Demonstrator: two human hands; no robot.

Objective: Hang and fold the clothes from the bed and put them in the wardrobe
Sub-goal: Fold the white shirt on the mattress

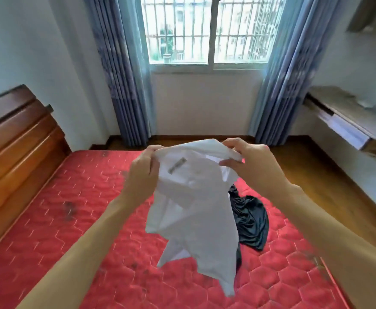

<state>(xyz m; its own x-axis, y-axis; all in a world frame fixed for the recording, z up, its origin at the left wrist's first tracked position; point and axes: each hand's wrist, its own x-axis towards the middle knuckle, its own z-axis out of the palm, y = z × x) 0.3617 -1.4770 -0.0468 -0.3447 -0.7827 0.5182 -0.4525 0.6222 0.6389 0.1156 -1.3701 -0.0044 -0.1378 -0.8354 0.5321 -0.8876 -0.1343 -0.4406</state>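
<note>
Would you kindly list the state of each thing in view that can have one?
white shirt: held up over the bed, crumpled, unfolded
left hand: grips the shirt's top edge
right hand: pinches the shirt's top edge
dark garment: lying in a heap on the mattress
mattress: bare, stained
curtains: drawn open
window: looks shut, barred

The crumpled shirt of thin white cloth (196,197) carries a small grey label (177,165). The bare quilted mattress (75,219) is bright red, stitched in a pale hexagon pattern and marked with dark smudges. The bunched satin garment (251,219) on it is black. The slatted wooden headboard (15,141) is reddish brown. The pleated curtains (120,74) are blue-grey with a faint darker print.
</note>
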